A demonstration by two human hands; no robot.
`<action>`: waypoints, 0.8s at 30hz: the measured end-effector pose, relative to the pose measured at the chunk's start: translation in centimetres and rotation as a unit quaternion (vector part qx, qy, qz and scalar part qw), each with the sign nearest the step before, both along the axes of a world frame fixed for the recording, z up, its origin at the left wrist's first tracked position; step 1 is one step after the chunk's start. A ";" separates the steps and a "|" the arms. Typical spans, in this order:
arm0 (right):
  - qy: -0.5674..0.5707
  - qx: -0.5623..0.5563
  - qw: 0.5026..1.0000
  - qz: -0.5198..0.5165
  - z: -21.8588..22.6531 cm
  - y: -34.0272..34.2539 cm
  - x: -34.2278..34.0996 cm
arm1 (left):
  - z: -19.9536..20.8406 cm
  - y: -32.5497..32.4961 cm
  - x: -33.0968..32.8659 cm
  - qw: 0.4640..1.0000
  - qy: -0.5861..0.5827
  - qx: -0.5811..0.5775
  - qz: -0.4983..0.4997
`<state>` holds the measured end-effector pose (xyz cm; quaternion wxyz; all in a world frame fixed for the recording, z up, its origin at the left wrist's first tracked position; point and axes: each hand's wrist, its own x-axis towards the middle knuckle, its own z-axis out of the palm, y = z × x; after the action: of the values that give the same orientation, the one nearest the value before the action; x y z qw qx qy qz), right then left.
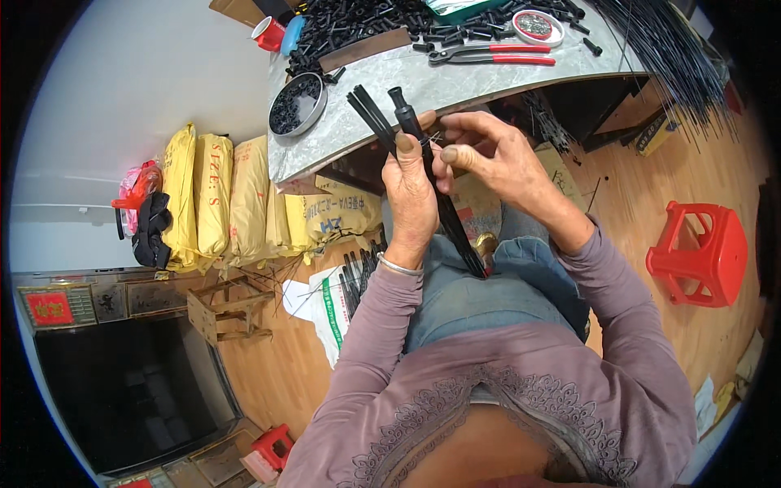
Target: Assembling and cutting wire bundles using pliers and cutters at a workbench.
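My left hand is closed around a bundle of thin black rods that slants from above the table edge down to my lap. At its upper end stands a black plastic sleeve-like fitting with a flared tip. Several rod ends fan out to the left of it. My right hand is beside the bundle, its fingers bent and drawn together near the left fingertips. Thin pale strands show between the two hands; how the right fingers hold them is hidden.
On the grey table are a heap of black plastic fittings, a round dish of small black parts, red-handled pliers and a white tub. Long black rods overhang at right. A red stool and yellow sacks stand around.
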<state>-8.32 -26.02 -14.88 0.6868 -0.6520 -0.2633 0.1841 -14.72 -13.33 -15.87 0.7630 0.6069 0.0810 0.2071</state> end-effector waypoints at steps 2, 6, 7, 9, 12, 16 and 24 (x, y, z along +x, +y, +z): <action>0.008 -0.010 1.000 0.007 -0.1 -0.1 0.3 | 0.1 -0.4 0.1 1.000 -0.001 -0.002 -0.005; -0.028 -0.039 0.998 -0.041 -1.1 0.2 0.3 | 0.3 -0.5 0.0 0.999 -0.011 -0.036 -0.014; -0.029 -0.040 0.998 -0.039 -1.4 0.4 0.0 | 0.3 -0.7 0.1 0.999 -0.005 -0.036 -0.008; 0.085 0.138 0.986 -0.029 -2.1 1.1 -1.4 | 0.4 -0.9 0.2 0.999 -0.001 -0.037 0.000; 0.034 0.158 0.984 -0.078 -1.8 1.8 -2.8 | 0.6 -0.8 0.1 1.000 0.006 -0.016 0.017; -0.017 0.070 0.993 -0.090 -1.0 1.8 -0.4 | 0.6 -1.2 0.0 0.999 -0.008 -0.042 -0.009; 0.099 0.103 0.988 0.061 -2.0 0.9 -1.1 | 0.1 -0.6 -0.3 0.998 -0.007 -0.053 0.011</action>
<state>-9.45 -25.16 -16.90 0.7604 -0.5389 -0.2514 0.2611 -14.98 -13.91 -15.81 0.7925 0.5629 0.0931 0.2155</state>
